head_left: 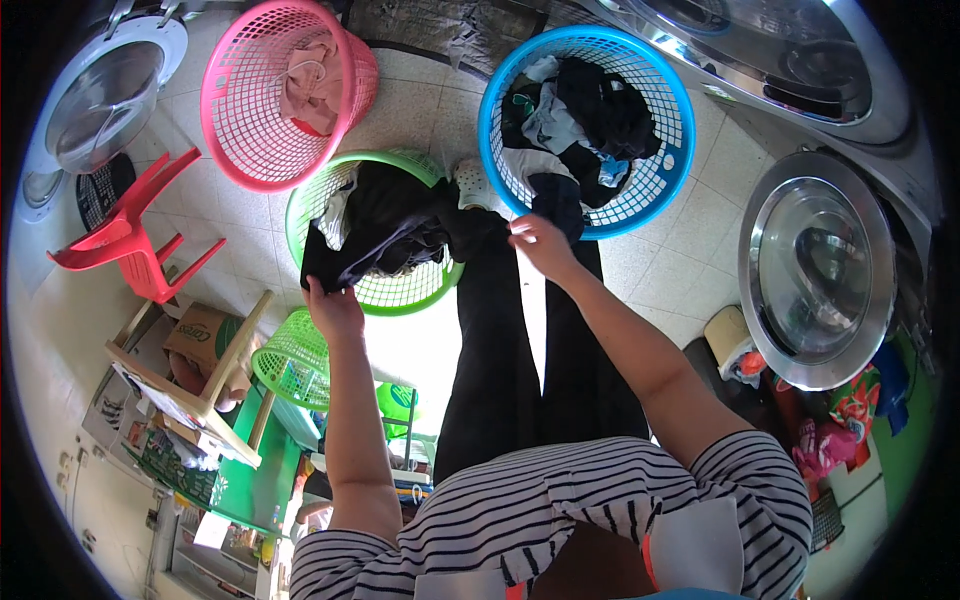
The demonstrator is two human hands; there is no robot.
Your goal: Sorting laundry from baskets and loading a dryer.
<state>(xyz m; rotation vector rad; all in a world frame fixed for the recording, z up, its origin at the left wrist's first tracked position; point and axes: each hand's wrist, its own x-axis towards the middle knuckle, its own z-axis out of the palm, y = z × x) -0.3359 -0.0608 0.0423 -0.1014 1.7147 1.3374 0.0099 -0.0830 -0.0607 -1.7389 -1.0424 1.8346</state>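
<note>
Striped shirt (620, 470): nearest. Green basket (405, 308): beyond, left. Black garment (390, 215): over basket, long axis left-to-right, bulk between hands. Left hand (338, 312): fingers gripping its near-left edge. Right hand (545, 245): fingers pinching its right end.

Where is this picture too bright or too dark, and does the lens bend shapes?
Head view: floor below the larger green laundry basket washes out to white; parts of the held black garment look flatly dark; head view's corners go black, and the left wall curves near the rim.
</note>
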